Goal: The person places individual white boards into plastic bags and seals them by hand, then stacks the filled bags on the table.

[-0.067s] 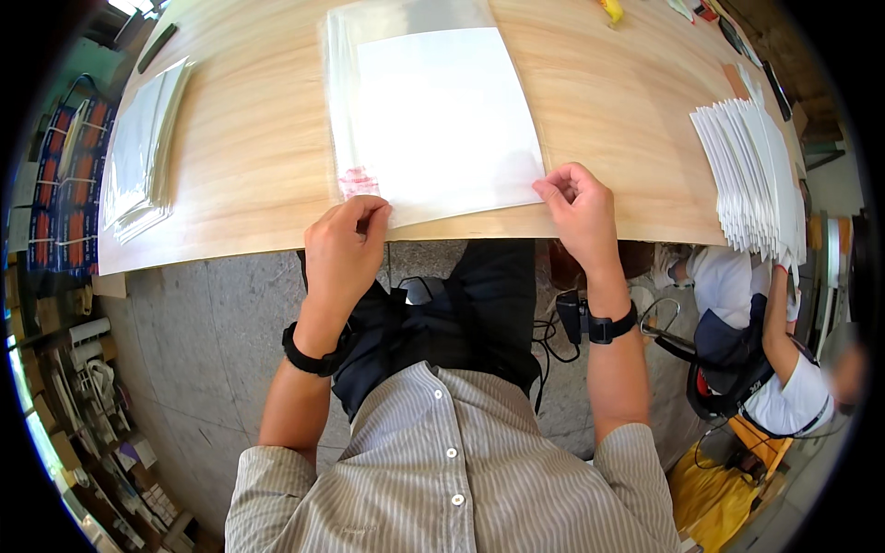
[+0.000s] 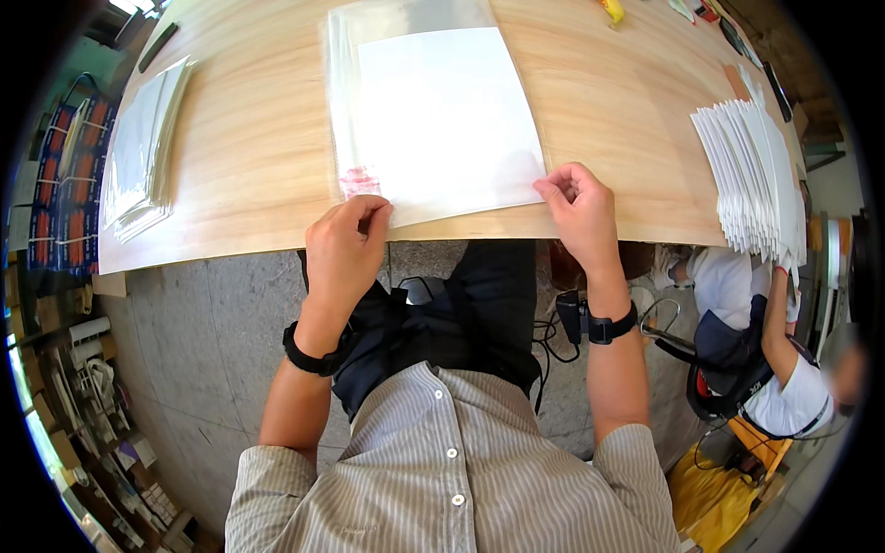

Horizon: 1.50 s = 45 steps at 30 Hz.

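Note:
A white sheet (image 2: 447,120) lies in front of me over a pile of clear plastic bags (image 2: 343,92), which have a red printed patch at their near left corner. Whether the sheet is inside the top bag or on it, I cannot tell for sure. My left hand (image 2: 346,244) is closed in a pinch at the sheet's near left corner. At the near right corner, the thumb and forefinger of my right hand (image 2: 583,212) pinch its edge. Both hands are by the table's front edge, and the sheet lies flat between them.
The wooden table (image 2: 249,138) carries a stack of clear-wrapped sheets (image 2: 143,152) at left and a fanned stack of white sheets (image 2: 742,175) at right. A yellow object (image 2: 612,11) and dark tools sit far off. Another person (image 2: 784,387) is at the right.

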Each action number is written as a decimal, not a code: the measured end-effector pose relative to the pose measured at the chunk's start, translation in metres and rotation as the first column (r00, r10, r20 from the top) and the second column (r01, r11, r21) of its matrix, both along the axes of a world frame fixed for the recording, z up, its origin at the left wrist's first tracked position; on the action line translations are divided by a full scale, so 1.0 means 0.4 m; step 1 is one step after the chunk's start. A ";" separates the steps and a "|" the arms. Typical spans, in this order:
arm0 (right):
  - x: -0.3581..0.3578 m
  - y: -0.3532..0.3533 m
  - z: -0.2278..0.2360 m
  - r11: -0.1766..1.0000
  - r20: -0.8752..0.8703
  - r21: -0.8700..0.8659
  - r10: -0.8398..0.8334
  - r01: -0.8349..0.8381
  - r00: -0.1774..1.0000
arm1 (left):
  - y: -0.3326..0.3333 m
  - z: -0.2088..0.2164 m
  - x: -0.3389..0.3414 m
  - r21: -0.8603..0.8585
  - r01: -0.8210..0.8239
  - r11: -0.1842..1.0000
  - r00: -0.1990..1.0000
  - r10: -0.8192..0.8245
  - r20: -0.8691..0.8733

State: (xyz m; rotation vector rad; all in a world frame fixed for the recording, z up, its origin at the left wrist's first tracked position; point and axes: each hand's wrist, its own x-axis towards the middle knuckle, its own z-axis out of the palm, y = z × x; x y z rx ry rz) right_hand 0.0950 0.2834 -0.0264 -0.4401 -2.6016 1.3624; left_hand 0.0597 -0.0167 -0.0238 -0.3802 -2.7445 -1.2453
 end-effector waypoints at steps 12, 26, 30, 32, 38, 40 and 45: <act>-0.031 -0.018 0.003 0.946 0.006 0.302 -0.124 0.116 0.992 | 0.011 0.022 -0.005 -0.145 -0.018 0.989 0.997 0.029 0.076; 0.061 -0.057 -0.020 0.659 -0.094 0.718 0.407 -0.221 0.908 | 0.034 -0.023 0.065 -0.486 0.332 0.809 0.880 -0.451 -0.149; 0.068 0.013 -0.030 0.650 -0.087 0.745 0.313 -0.147 0.946 | -0.020 -0.003 0.075 -0.501 0.302 0.811 0.908 -0.405 -0.109; 0.054 0.007 -0.018 0.776 -0.149 0.610 0.310 -0.159 0.939 | -0.037 0.006 0.085 -0.456 0.292 0.841 0.922 -0.374 -0.098; 0.072 -0.004 -0.050 0.941 -0.222 0.336 0.104 -0.024 0.970 | -0.015 -0.041 0.084 -0.368 0.288 0.884 0.889 -0.390 -0.242; 0.048 -0.020 -0.066 0.986 -0.254 0.167 0.019 0.024 0.967 | -0.018 -0.061 0.089 -0.379 0.268 0.886 0.889 -0.379 -0.258; 0.040 0.010 -0.041 0.804 -0.164 -0.595 -0.105 -0.014 0.981 | -0.022 -0.088 0.094 -0.320 0.268 0.909 0.894 -0.358 -0.268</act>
